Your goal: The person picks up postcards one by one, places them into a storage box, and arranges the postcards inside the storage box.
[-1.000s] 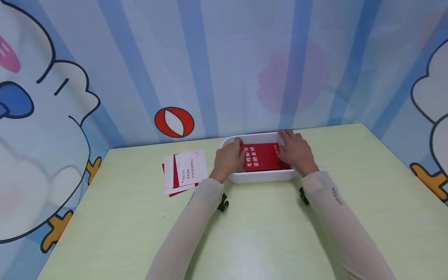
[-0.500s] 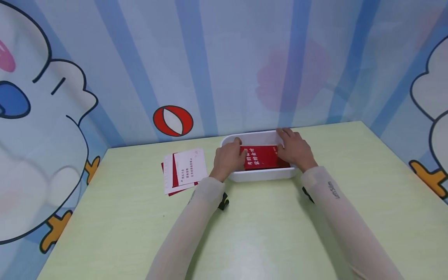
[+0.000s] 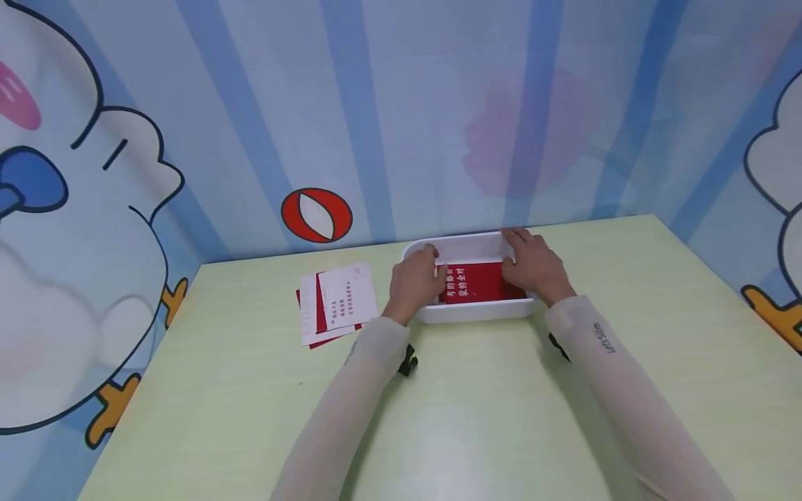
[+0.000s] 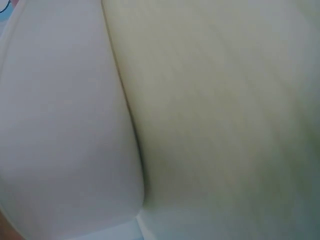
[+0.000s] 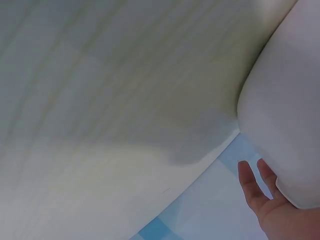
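Observation:
A white tray (image 3: 474, 312) stands near the table's back edge, with a flat red card or booklet (image 3: 479, 281) bearing white characters inside it. My left hand (image 3: 415, 282) grips the tray's left end, thumb inside near the red piece. At the opposite end, my right hand (image 3: 537, 266) holds the tray with its fingers over the far rim and its thumb at the red piece's right side. In the right wrist view, two fingers (image 5: 251, 186) extend outside the tray wall. The tray's wall fills much of the left wrist view, hiding the left fingers.
Left of the tray lies a loose pile of white and red cards (image 3: 341, 300) on the pale green table (image 3: 476, 417). A blue striped backdrop (image 3: 426, 125) with cartoon figures rises right behind the table's back edge.
The red piece has sunk lower in the tray, so more of the inner back wall shows. Both hands have stayed at the tray's ends.

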### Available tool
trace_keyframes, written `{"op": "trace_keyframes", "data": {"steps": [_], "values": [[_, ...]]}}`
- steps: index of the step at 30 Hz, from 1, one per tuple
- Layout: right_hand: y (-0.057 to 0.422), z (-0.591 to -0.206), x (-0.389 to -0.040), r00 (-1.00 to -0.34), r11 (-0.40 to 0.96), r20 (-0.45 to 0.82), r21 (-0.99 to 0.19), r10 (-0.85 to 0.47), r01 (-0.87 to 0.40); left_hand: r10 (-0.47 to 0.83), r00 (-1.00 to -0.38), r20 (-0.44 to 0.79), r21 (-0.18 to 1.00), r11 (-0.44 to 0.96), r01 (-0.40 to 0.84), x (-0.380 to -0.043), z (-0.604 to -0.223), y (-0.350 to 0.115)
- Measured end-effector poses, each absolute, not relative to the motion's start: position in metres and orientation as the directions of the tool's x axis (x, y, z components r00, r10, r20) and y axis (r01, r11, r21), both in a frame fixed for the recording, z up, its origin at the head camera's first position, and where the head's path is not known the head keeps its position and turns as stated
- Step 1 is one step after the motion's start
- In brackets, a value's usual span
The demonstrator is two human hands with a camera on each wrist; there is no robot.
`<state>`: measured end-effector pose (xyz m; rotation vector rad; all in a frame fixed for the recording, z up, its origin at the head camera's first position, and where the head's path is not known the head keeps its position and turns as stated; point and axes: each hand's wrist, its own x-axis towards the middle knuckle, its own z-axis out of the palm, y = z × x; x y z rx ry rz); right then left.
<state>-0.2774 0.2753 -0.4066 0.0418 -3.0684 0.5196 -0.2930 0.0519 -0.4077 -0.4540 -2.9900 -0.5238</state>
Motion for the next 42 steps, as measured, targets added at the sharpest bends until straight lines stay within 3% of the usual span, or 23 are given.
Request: {"op": "trace_keyframes", "data": {"steps": [13, 29, 37, 42], "values": [[0.271, -0.410, -0.275, -0.999, 0.939, 0.037, -0.344, 0.006, -0.007, 0.177, -0.947, 0.267, 0.599, 0.740, 0.307, -0.285, -0.413, 0.043], [0.256, -0.411, -0.281, -0.999, 0.921, 0.013, -0.389, 0.033, 0.026, 0.200, -0.908, 0.369, 0.550, 0.740, 0.386, -0.299, -0.397, 0.005], [0.257, -0.413, -0.278, -0.999, 0.919, -0.008, -0.392, 0.049, 0.048, 0.251, -0.935, 0.249, 0.548, 0.760, 0.350, -0.313, -0.390, -0.040], [0.261, -0.411, -0.278, -0.998, 0.920, 0.019, -0.390, 0.052, 0.040, 0.287, -0.944, 0.160, 0.483, 0.812, 0.329, -0.321, -0.387, -0.063]]}}
